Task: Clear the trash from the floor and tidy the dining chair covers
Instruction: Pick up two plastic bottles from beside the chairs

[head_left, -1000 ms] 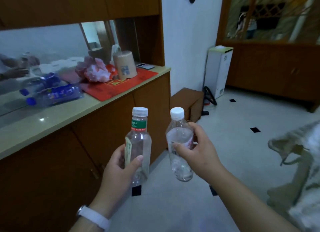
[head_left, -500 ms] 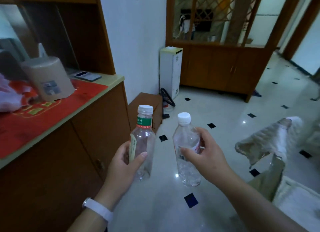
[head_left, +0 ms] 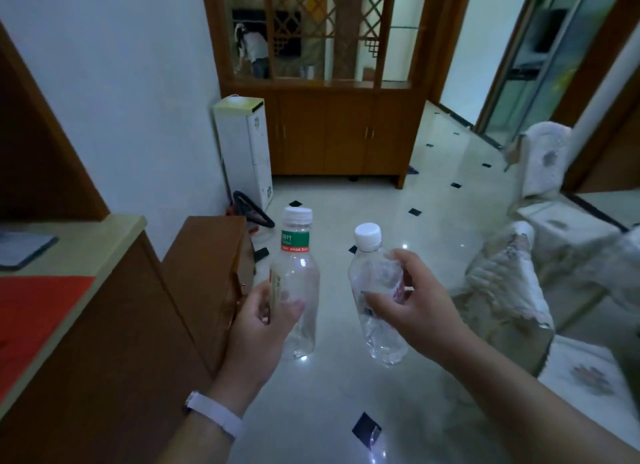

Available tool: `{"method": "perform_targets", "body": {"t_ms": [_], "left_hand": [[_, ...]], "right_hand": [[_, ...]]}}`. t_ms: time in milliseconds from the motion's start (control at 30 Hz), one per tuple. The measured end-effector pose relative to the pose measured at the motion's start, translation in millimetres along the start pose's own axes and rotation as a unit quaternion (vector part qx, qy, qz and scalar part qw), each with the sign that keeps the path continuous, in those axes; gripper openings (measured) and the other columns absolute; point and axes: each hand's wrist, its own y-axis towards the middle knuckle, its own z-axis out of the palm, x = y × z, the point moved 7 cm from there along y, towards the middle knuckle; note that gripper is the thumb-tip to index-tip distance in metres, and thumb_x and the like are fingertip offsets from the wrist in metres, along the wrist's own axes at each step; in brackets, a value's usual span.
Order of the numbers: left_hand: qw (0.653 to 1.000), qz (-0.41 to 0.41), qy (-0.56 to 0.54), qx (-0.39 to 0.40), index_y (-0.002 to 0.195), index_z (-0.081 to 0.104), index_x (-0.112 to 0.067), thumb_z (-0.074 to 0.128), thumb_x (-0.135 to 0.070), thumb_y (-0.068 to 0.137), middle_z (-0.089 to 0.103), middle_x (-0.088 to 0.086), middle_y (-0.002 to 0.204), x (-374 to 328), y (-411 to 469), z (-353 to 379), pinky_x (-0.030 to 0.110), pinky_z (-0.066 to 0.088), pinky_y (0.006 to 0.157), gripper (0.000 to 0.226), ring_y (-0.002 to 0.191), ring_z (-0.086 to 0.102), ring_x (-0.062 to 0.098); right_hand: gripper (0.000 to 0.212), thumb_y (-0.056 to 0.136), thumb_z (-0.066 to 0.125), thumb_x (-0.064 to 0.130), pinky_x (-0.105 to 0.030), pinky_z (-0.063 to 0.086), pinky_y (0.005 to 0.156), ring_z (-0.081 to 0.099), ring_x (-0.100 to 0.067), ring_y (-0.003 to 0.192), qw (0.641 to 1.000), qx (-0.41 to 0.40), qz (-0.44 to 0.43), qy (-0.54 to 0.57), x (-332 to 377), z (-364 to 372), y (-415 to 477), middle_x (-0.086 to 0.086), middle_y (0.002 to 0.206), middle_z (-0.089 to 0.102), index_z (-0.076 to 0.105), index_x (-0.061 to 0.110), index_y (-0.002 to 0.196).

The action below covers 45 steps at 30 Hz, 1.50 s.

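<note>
Two empty bottles stand upright above the floor [head_left: 346, 377], the green-labelled bottle [head_left: 294, 287] clamped in your left hand [head_left: 259, 328] and the clear bottle [head_left: 379, 300] in your right hand [head_left: 420, 313], fingers [head_left: 398, 255] wrapped tight, likely for carrying to a bin.

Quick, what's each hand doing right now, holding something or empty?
Left hand: closed around the green-labelled bottle, held upright.
Right hand: closed around the white-capped clear bottle, held upright.
</note>
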Motion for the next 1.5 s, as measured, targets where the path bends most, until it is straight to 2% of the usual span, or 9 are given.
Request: {"method": "perform_targets", "body": {"t_ms": [200, 433, 533, 767, 1000, 1167, 1267, 1367, 1500], "left_hand": [[0.999, -0.024, 0.028, 0.033, 0.099, 0.068, -0.041, 0.075, -0.058, 0.061, 0.072, -0.007, 0.104, 29.0, 93.1, 29.3, 0.048, 0.053, 0.094, 0.042, 0.1, 0.069, 0.017], [0.995, -0.018, 0.065, 0.067, 0.104, 0.065, -0.037, 0.074, -0.053, 0.063, 0.071, -0.013, 0.104, 35.4, 211.7, 90.1, 0.019, 0.046, 0.079, 0.044, 0.097, 0.065, 0.002], [0.993, -0.02, 0.078, 0.084, 0.107, 0.066, -0.034, 0.073, -0.057, 0.06, 0.071, -0.008, 0.105, 31.7, 261.7, 123.8, 0.02, 0.046, 0.079, 0.053, 0.099, 0.066, 0.005], [0.988, 0.005, 0.088, 0.126, 0.112, 0.064, -0.031, 0.07, -0.063, 0.06, 0.069, -0.011, 0.103, 19.6, 364.6, 190.6, 0.028, 0.048, 0.085, 0.062, 0.101, 0.064, 0.007], [0.98, 0.012, 0.091, 0.179, 0.104, 0.063, -0.045, 0.074, -0.062, 0.065, 0.068, -0.013, 0.102, 19.8, 458.8, 248.3, 0.029, 0.05, 0.084, 0.044, 0.096, 0.064, 0.005], [0.972, 0.01, 0.08, 0.223, 0.11, 0.062, -0.034, 0.072, -0.032, 0.085, 0.067, -0.006, 0.105, 45.8, 537.1, 293.5, 0.029, 0.052, 0.085, 0.027, 0.097, 0.064, 0.008], [0.963, 0.005, 0.062, 0.263, 0.103, 0.059, -0.039, 0.069, -0.024, 0.089, 0.067, -0.006, 0.104, 55.1, 591.0, 319.5, 0.015, 0.048, 0.073, 0.023, 0.085, 0.064, -0.004], [0.951, -0.003, 0.045, 0.306, 0.103, 0.061, -0.036, 0.072, -0.025, 0.088, 0.067, -0.002, 0.104, 60.1, 648.6, 338.7, 0.011, 0.048, 0.068, 0.022, 0.086, 0.065, 0.0], [0.934, -0.002, 0.05, 0.353, 0.104, 0.063, -0.037, 0.076, -0.042, 0.077, 0.069, -0.007, 0.102, 60.5, 723.0, 368.3, 0.024, 0.049, 0.08, 0.03, 0.095, 0.065, 0.007]], "right_hand": [[0.045, 0.072, 0.078, 0.021, -0.027, 0.055, 0.075, 0.064, -0.005, 0.079, 0.999, -0.033, 0.026, 0.004, -37.3, 3.0, 72.7, 0.015, 0.091, 0.066, 0.053, 0.048, 0.098], [0.042, 0.072, 0.078, 0.02, -0.011, 0.047, 0.066, 0.064, 0.0, 0.076, 0.995, -0.055, 0.074, 0.039, -100.1, -4.4, 180.3, 0.022, 0.087, 0.066, 0.054, 0.041, 0.099], [0.042, 0.074, 0.079, 0.017, -0.006, 0.043, 0.063, 0.062, 0.004, 0.074, 0.992, -0.071, 0.086, 0.052, -119.0, -21.8, 232.0, 0.026, 0.086, 0.064, 0.052, 0.043, 0.095], [0.041, 0.075, 0.077, 0.02, -0.009, 0.045, 0.066, 0.062, 0.002, 0.076, 0.988, -0.121, 0.085, 0.054, -143.0, -70.5, 334.5, 0.026, 0.088, 0.064, 0.052, 0.045, 0.095], [0.044, 0.073, 0.077, 0.028, -0.017, 0.048, 0.069, 0.061, 0.005, 0.079, 0.976, -0.172, 0.126, 0.05, -181.4, -98.4, 405.6, 0.016, 0.092, 0.064, 0.051, 0.043, 0.106], [0.045, 0.073, 0.077, 0.034, -0.027, 0.052, 0.075, 0.062, -0.001, 0.081, 0.963, -0.212, 0.168, 0.019, -216.8, -101.7, 467.0, 0.012, 0.097, 0.065, 0.053, 0.041, 0.11], [0.046, 0.074, 0.077, 0.032, -0.03, 0.055, 0.078, 0.062, 0.001, 0.079, 0.953, -0.241, 0.182, 0.001, -229.6, -103.3, 512.7, 0.013, 0.093, 0.066, 0.053, 0.037, 0.112], [0.052, 0.074, 0.078, 0.033, -0.029, 0.054, 0.081, 0.062, 0.003, 0.082, 0.942, -0.27, 0.196, -0.015, -236.9, -102.5, 558.9, 0.014, 0.098, 0.066, 0.052, 0.035, 0.119], [0.049, 0.076, 0.077, 0.033, -0.016, 0.048, 0.073, 0.059, 0.01, 0.081, 0.927, -0.305, 0.218, -0.033, -239.4, -107.5, 611.2, 0.017, 0.098, 0.063, 0.05, 0.039, 0.117]]}}
